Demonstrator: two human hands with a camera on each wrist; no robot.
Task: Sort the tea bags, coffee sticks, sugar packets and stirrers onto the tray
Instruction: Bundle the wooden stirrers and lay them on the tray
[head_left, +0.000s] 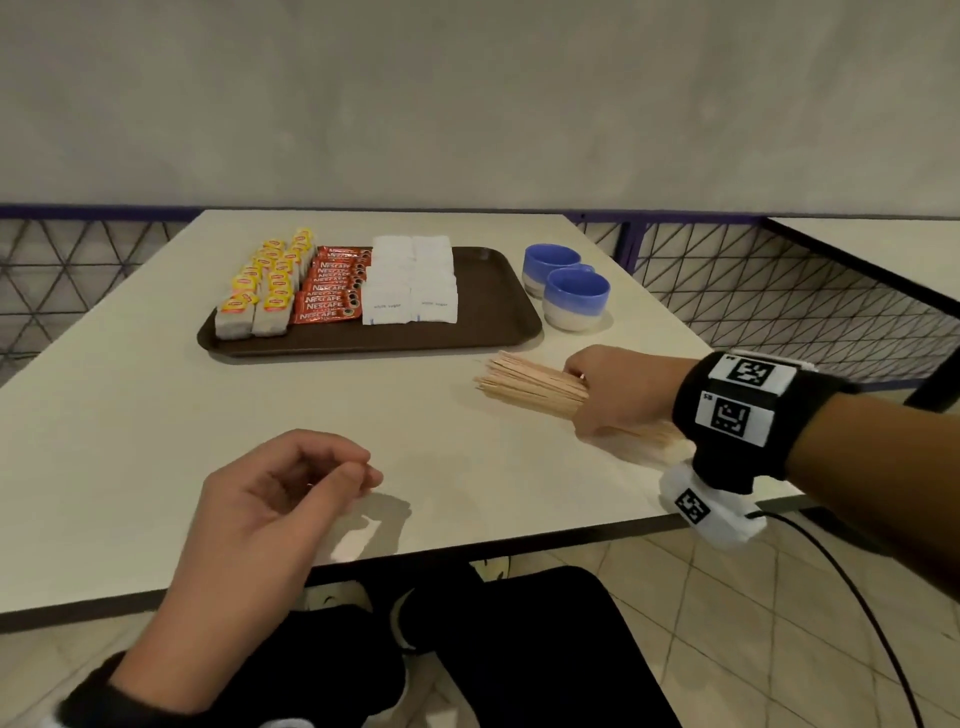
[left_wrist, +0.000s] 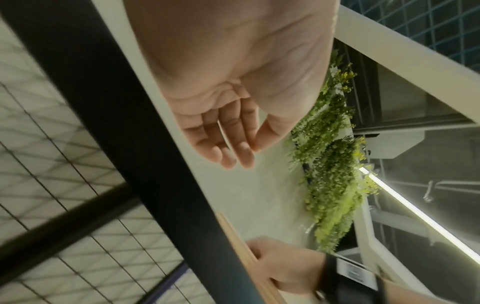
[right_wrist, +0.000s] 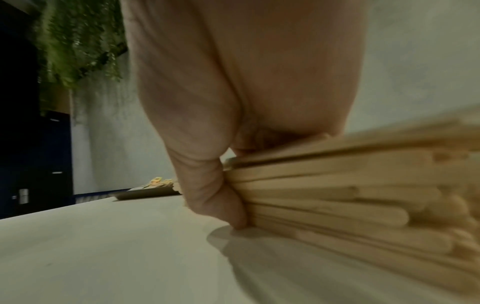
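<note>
A brown tray lies at the far middle of the table. On it, from left to right, are rows of yellow-tagged tea bags, red coffee sticks and white sugar packets; the tray's right part is bare. A bundle of wooden stirrers lies on the table in front of the tray's right corner. My right hand grips this bundle, thumb against its side. My left hand hovers over the near table, fingers loosely curled and holding nothing, as the left wrist view confirms.
Two blue and white cups stand right of the tray. The white table ends close to me at a dark front edge. A second table stands at the far right. A wire mesh railing runs behind.
</note>
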